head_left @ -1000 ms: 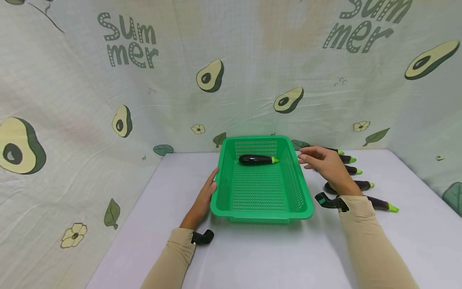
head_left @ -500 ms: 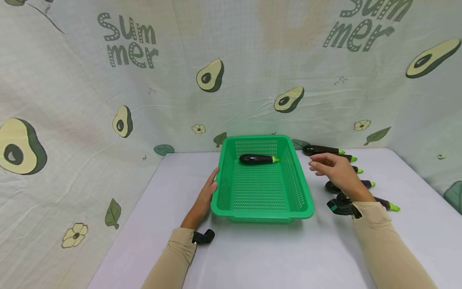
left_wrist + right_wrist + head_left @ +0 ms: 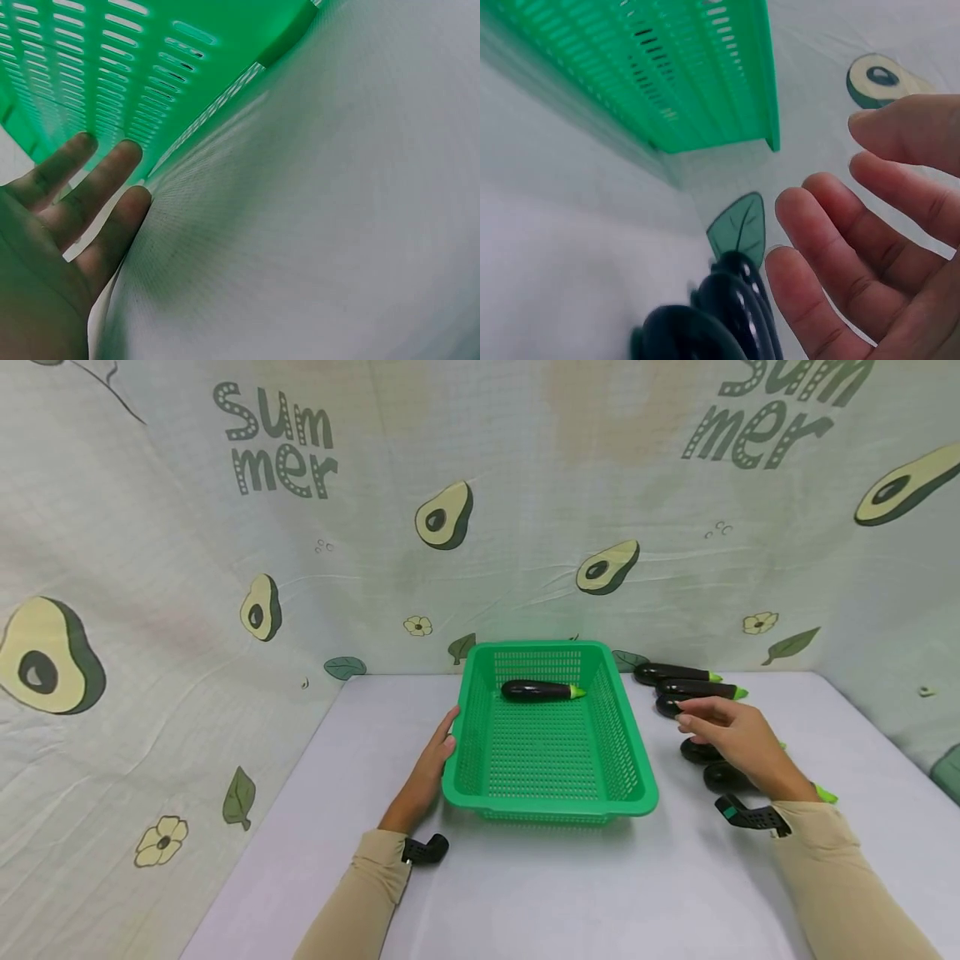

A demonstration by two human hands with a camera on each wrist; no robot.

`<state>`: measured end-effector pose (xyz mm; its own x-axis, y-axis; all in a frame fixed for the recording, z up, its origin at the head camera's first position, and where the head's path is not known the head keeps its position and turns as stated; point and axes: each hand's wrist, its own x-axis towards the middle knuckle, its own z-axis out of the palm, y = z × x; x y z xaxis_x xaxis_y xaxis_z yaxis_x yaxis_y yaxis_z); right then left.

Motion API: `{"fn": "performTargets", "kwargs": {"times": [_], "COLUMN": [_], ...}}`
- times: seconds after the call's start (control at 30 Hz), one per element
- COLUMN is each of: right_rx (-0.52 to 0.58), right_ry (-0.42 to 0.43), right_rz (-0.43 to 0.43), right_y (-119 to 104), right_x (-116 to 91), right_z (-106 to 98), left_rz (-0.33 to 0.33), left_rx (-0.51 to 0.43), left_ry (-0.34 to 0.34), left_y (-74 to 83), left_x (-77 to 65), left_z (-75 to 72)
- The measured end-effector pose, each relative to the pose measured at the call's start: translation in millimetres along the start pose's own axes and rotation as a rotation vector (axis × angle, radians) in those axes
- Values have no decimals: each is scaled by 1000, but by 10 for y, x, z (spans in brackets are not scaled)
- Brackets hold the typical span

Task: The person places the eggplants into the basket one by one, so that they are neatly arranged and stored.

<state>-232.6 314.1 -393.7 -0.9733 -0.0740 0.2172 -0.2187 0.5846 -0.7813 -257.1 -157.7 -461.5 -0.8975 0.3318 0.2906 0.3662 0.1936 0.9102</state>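
A green plastic basket (image 3: 551, 807) stands on the white table, with one eggplant (image 3: 535, 691) lying in its far part. My left hand (image 3: 423, 774) rests along the basket's left side; in the left wrist view its straight fingers (image 3: 112, 169) touch the slotted wall. To the right of the basket, my right hand (image 3: 738, 742) hovers over a column of eggplants (image 3: 697, 690), holding nothing. Its fingers (image 3: 817, 255) are loosely bent in the right wrist view, with dark eggplant ends (image 3: 682, 334) below them. The hand and forearm partly cover several of the eggplants.
A pale cloth (image 3: 525, 510) printed with avocados and leaves hangs right behind the table (image 3: 547, 893). Two eggplants (image 3: 724, 777) lie nearer the front, partly under my right wrist. A black camera strap (image 3: 750, 817) sits on that wrist.
My right hand has moved away from the basket's right rim, rightward and toward me, uncovering the far eggplants. My left hand and the basket hold their places.
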Motion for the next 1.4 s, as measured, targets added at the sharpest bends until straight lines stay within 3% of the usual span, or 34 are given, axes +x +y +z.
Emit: {"fn": "performTargets", "kwargs": {"times": [0.17, 0.4, 0.8, 1.07, 1.4], "right_rx": [-41, -106, -163, -184, -200], "right_ry": [10, 25, 35, 51, 0], "right_rz": [3, 22, 34, 39, 64], "right_y": [71, 187, 423, 517, 620], "right_x": [-79, -186, -278, -343, -408], "right_z": [-97, -267, -427, -523, -652], "left_rz": [-21, -12, -7, 0, 27], "left_rx": [-1, -1, 29, 17, 15], "left_ry": [-32, -52, -67, -26, 6], "left_y": [57, 387, 408, 38, -41], "left_x": [-9, -82, -81, 1, 3], "left_z": [-14, -33, -42, -25, -9]}}
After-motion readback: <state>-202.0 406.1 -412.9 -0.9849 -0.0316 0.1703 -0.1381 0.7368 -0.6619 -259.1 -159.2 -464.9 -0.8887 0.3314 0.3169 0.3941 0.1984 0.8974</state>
